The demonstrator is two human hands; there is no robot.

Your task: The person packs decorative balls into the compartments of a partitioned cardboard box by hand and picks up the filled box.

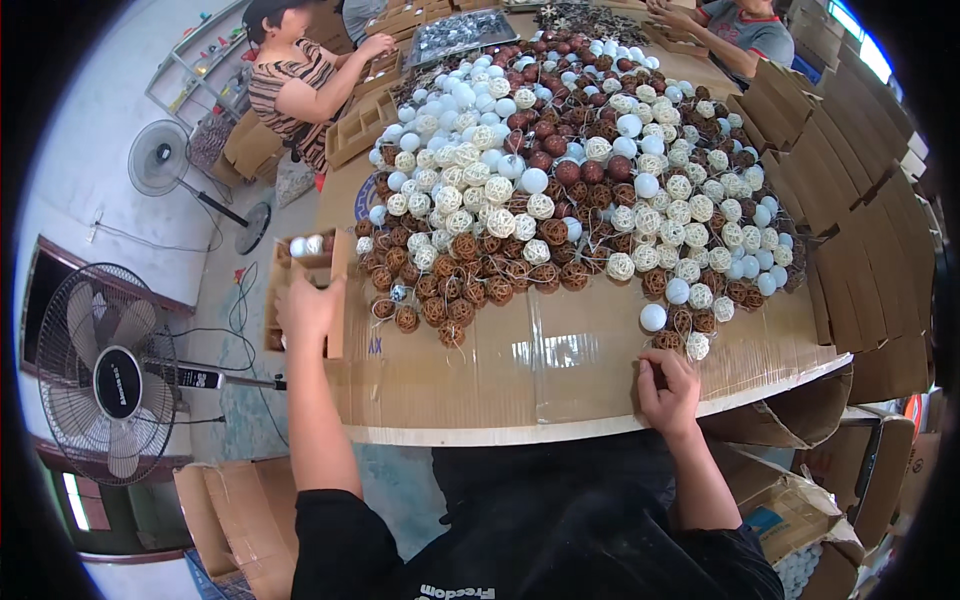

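My left hand [308, 308] is over a small divided cardboard box [337, 335] at the table's left edge. Its fingers reach down into the box, and what they hold, if anything, is hidden. White balls and a dark red ball [329, 243] sit in the far compartment. At the front edge, my right hand [668, 392] is curled closed; I cannot make out anything in it. Just beyond it lie a brown woven ball [667, 341], a cream woven ball [697, 346] and a smooth white ball [653, 317], part of a large heap of such balls with strings.
Stacked cardboard trays [870, 230] line the right side. Two co-workers sit at the far end, one in a striped top [285, 85], near a tray of silvery pieces [460, 38]. Two standing fans [118, 380] are at the left. Open cartons [235, 520] flank me below the table.
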